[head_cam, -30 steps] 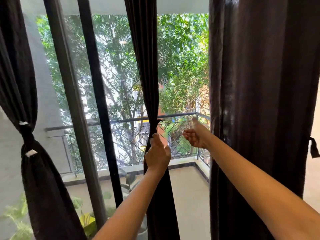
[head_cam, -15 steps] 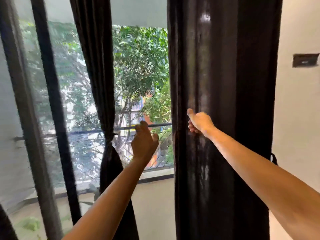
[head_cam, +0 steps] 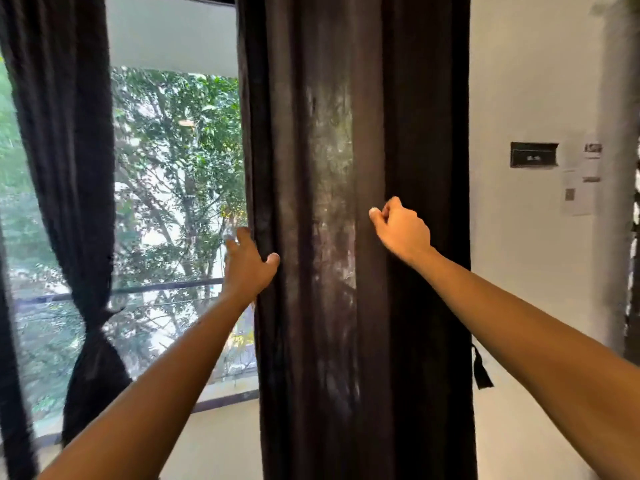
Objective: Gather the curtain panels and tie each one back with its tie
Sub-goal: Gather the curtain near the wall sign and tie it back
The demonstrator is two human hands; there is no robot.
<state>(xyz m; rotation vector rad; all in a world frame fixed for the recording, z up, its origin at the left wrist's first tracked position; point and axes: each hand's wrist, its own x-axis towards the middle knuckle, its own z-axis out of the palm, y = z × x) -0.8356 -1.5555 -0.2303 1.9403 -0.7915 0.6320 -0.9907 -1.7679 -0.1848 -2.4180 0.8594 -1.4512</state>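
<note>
A wide dark curtain panel (head_cam: 329, 237) hangs loose in the middle of the view. My left hand (head_cam: 247, 265) is at its left edge, thumb on the front and fingers curled behind the fabric. My right hand (head_cam: 401, 230) is held against the front of the panel at a fold, with its fingers curled and thumb against them; whether fabric is pinched I cannot tell. This panel's tie (head_cam: 481, 370) dangles at its right edge. A second dark panel (head_cam: 65, 168) at the left is gathered and cinched by its tie (head_cam: 98, 318).
The window glass (head_cam: 176, 202) behind shows trees and a balcony railing (head_cam: 166, 289). A white wall (head_cam: 519, 271) stands to the right, with a dark switch plate (head_cam: 533, 154) and paper notices (head_cam: 581, 181).
My view has swung right, from the narrow tied panel to the wide loose one. My left hand left the narrow panel and took the wide panel's left edge. My right hand moved right across its front.
</note>
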